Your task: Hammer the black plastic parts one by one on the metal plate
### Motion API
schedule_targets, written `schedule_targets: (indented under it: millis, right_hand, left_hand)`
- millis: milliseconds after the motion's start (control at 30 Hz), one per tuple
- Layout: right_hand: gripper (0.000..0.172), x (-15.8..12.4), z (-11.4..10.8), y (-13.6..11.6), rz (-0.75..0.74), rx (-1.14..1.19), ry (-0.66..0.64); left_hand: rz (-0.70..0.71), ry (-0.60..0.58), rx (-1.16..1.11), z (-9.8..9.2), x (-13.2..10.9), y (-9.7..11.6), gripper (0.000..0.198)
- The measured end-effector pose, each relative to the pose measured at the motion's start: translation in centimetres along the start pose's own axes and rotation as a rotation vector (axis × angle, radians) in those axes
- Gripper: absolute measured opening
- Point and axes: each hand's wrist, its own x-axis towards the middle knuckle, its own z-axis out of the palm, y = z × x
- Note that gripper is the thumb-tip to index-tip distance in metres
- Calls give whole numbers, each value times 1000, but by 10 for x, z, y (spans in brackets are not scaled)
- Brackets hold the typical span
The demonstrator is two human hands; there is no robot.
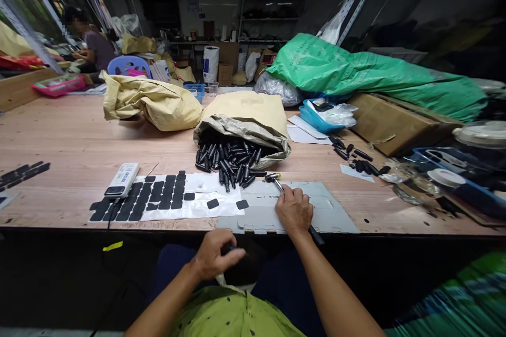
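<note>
My right hand (294,210) is closed round the shaft of a small hammer (273,177). The hammer's head, with a yellowish face, lies over the grey board (332,209), and its black grip sticks out below my wrist. In front of the table edge, my left hand (217,254) is curled around a dark piece (228,248), mostly hidden by the fingers. Several black pen-shaped parts (237,160) spill from the mouth of a tan sack (249,102). Black rounded-square pads (168,192) are stuck in rows on a white sheet (201,197) to the left.
A white power bank (122,180) with a cable rests on the pads. Another tan sack (158,102) lies behind. Rightward are loose black parts (361,163), a blue basket (322,117), a cardboard box (395,121) and a green sack (356,73). A person (93,45) sits far left.
</note>
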Motion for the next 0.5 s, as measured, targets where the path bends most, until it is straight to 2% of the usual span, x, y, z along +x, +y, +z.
schedule_targets:
  millis: [67,167,233,300,333,400,433,500]
  right_hand:
    - [33,0,0,0,1,-1,-3]
    - [33,0,1,1,2,0,-4]
    - [33,0,2,1,2,-1,3]
    - [33,0,4,2,-1,-2,14]
    - [33,0,5,2,-4,-3,19]
    - [33,0,5,3,-9,-3,25]
    - [33,0,5,3,-9,-4,26]
    - [32,0,5,3,-9,-8,27]
  left_hand:
    - [-71,-135,59,24,-18,-8,22]
    - [-291,-324,183,51,-28,-32,21]
    - [-424,-429,250,60,-28,-44,28]
    - [-454,-504,282,62,-26,-46,39]
    - [-406,-527,278,60,-24,-42,44]
    - [-204,-521,231,54,-19,-25,47]
    - [-81,-478,198,50,-14,-15,43]
    - [108,-292,138,37,3,3,28]
